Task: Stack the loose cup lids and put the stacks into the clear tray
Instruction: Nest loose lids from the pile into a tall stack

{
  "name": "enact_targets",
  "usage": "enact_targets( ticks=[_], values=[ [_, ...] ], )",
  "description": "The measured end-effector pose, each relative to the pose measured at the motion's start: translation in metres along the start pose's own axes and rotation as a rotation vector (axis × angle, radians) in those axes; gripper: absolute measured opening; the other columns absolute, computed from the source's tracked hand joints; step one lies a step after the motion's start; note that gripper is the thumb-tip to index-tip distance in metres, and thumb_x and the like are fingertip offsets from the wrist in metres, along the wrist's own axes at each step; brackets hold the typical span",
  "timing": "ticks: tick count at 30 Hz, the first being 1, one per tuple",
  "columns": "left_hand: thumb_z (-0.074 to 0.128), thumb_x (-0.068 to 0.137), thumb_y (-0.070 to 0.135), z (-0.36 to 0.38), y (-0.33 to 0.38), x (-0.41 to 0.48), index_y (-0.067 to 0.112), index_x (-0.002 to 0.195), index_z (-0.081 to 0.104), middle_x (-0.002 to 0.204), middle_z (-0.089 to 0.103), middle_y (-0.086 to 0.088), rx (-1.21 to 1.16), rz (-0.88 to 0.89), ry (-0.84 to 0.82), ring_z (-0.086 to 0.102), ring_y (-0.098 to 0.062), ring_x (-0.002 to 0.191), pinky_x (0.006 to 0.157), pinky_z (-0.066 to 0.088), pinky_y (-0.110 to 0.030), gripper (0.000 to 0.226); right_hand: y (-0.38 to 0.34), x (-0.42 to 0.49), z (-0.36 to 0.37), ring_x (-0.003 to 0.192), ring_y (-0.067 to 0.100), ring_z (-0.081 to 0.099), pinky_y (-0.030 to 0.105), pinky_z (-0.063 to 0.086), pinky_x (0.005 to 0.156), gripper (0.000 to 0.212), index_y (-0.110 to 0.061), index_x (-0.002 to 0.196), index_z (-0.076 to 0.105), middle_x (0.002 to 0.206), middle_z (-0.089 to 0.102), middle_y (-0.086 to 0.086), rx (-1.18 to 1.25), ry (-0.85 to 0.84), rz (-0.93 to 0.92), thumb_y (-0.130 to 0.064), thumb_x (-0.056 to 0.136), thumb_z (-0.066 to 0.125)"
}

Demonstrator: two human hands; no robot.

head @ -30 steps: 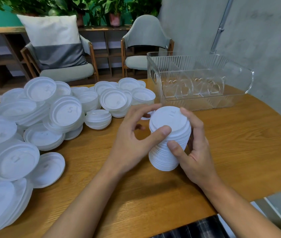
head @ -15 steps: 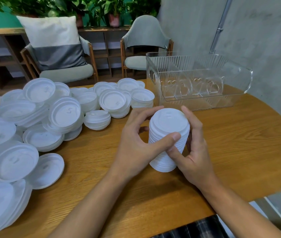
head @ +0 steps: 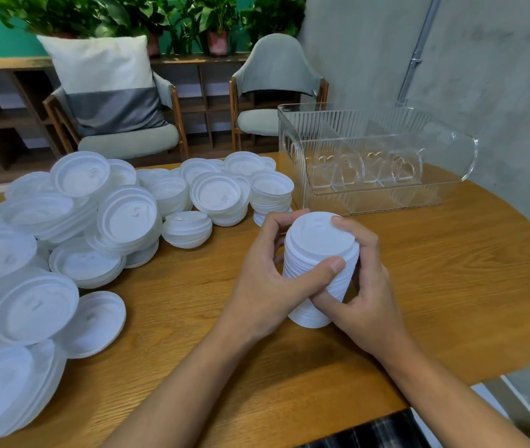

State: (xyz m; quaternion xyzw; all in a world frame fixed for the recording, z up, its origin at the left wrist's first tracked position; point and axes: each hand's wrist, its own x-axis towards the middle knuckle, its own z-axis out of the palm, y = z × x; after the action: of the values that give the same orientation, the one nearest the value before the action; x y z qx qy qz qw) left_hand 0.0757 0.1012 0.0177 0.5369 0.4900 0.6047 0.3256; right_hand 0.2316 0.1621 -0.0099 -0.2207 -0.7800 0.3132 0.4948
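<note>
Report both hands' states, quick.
Left hand: closed round the stack of lids, thumb across its front.
Right hand: closed round the same stack from the other side.

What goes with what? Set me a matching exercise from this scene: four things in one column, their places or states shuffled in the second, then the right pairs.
Things
1. stack of lids
2. clear tray
3. loose lids
4. cushion

Places or states
A. propped on a chair behind the table
B. gripped between the left hand and the right hand
C. heaped over the table's left side
D. standing at the table's far edge, no lids visible inside

Pairs: 1-B, 2-D, 3-C, 4-A.
</note>
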Motion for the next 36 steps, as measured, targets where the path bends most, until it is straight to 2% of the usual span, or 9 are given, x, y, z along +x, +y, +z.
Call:
enact_targets(
  ticks=[7, 11, 14, 16, 20, 23, 27, 31, 36],
  values=[
    [0.087, 0.077, 0.038, 0.000, -0.002, -0.001, 0.027, 0.133, 0.059, 0.132, 0.068, 0.009, 0.014, 0.028, 0.036, 0.062, -0.016, 0.129, 0.108, 0.052, -0.044, 0.064, -0.001, -0.001, -0.001, 0.126, 0.017, 0.063, 0.028, 0.055, 0.095, 0.075, -0.050, 0.144, 0.037, 0.140, 0.058, -0.013, 0.010, -0.004, 0.033, -0.038, 0.081, 0.078],
    [0.085, 0.080, 0.040, -0.001, -0.008, -0.003, 0.024, 0.138, 0.058, 0.135, 0.067, 0.007, 0.001, 0.038, 0.025, 0.062, -0.016, 0.131, 0.111, 0.050, -0.046, 0.066, -0.001, -0.002, -0.001, 0.127, 0.018, 0.062, 0.033, 0.055, 0.098, 0.074, -0.047, 0.145, 0.038, 0.141, 0.058, -0.013, 0.007, -0.004, 0.046, -0.041, 0.083, 0.078],
    [0.061, 0.094, 0.067, -0.010, -0.016, -0.001, 0.021, 0.147, 0.055, 0.141, 0.065, 0.006, 0.055, 0.060, -0.006, 0.059, -0.018, 0.136, 0.113, 0.047, -0.043, 0.071, 0.003, -0.002, -0.002, 0.133, 0.018, 0.057, 0.041, 0.052, 0.104, 0.075, -0.037, 0.146, 0.039, 0.146, 0.053, -0.013, -0.031, 0.029, 0.036, -0.042, 0.083, 0.079],
    [0.044, 0.098, 0.074, -0.019, -0.023, 0.003, 0.022, 0.146, 0.058, 0.138, 0.067, 0.008, 0.123, 0.067, 0.038, 0.059, -0.016, 0.135, 0.110, 0.047, -0.039, 0.072, 0.006, -0.002, -0.004, 0.137, 0.016, 0.053, 0.046, 0.050, 0.107, 0.075, -0.038, 0.145, 0.039, 0.148, 0.050, -0.017, -0.065, 0.075, 0.041, -0.045, 0.082, 0.079],
    [0.062, 0.104, 0.037, -0.033, -0.041, 0.015, 0.022, 0.135, 0.067, 0.129, 0.069, 0.017, 0.372, 0.099, 0.216, 0.061, 0.000, 0.124, 0.100, 0.050, -0.026, 0.034, 0.012, 0.002, -0.007, 0.137, 0.016, 0.052, 0.052, 0.049, 0.107, 0.075, -0.033, 0.147, 0.040, 0.149, 0.050, -0.014, -0.094, 0.158, 0.084, -0.046, 0.083, 0.079],
    [0.068, 0.099, 0.015, -0.038, -0.057, 0.023, 0.017, 0.137, 0.064, 0.135, 0.064, 0.009, 0.614, 0.199, 0.217, 0.056, -0.004, 0.129, 0.107, 0.048, -0.033, 0.039, 0.015, 0.004, -0.009, 0.135, 0.014, 0.052, 0.049, 0.048, 0.108, 0.077, -0.028, 0.148, 0.041, 0.148, 0.051, -0.010, -0.134, 0.221, 0.100, -0.043, 0.083, 0.080],
    [0.067, 0.093, 0.004, -0.037, -0.064, 0.037, 0.008, 0.138, 0.063, 0.151, 0.055, -0.004, 0.880, 0.331, 0.234, 0.051, -0.018, 0.139, 0.115, 0.044, -0.035, 0.045, 0.015, 0.006, -0.008, 0.135, 0.011, 0.051, 0.037, 0.046, 0.109, 0.078, -0.028, 0.149, 0.040, 0.147, 0.051, -0.009, -0.142, 0.232, 0.122, -0.040, 0.083, 0.081],
    [0.068, 0.085, -0.003, -0.036, -0.071, 0.053, 0.002, 0.132, 0.065, 0.161, 0.046, -0.010, 1.064, 0.408, 0.160, 0.055, -0.028, 0.136, 0.100, 0.055, -0.041, 0.047, 0.015, 0.006, -0.008, 0.135, 0.010, 0.050, 0.032, 0.045, 0.108, 0.079, -0.031, 0.149, 0.039, 0.147, 0.050, -0.010, -0.129, 0.227, 0.140, -0.041, 0.083, 0.081],
    [0.065, 0.088, -0.005, -0.035, -0.068, 0.070, 0.010, 0.146, 0.055, 0.160, 0.049, -0.008, 1.077, 0.347, 0.198, 0.062, -0.031, 0.127, 0.074, 0.063, -0.044, 0.060, 0.016, 0.006, -0.007, 0.137, 0.010, 0.049, 0.030, 0.044, 0.110, 0.078, -0.032, 0.150, 0.038, 0.149, 0.049, -0.010, -0.125, 0.230, 0.132, -0.043, 0.084, 0.080]
  ],
)
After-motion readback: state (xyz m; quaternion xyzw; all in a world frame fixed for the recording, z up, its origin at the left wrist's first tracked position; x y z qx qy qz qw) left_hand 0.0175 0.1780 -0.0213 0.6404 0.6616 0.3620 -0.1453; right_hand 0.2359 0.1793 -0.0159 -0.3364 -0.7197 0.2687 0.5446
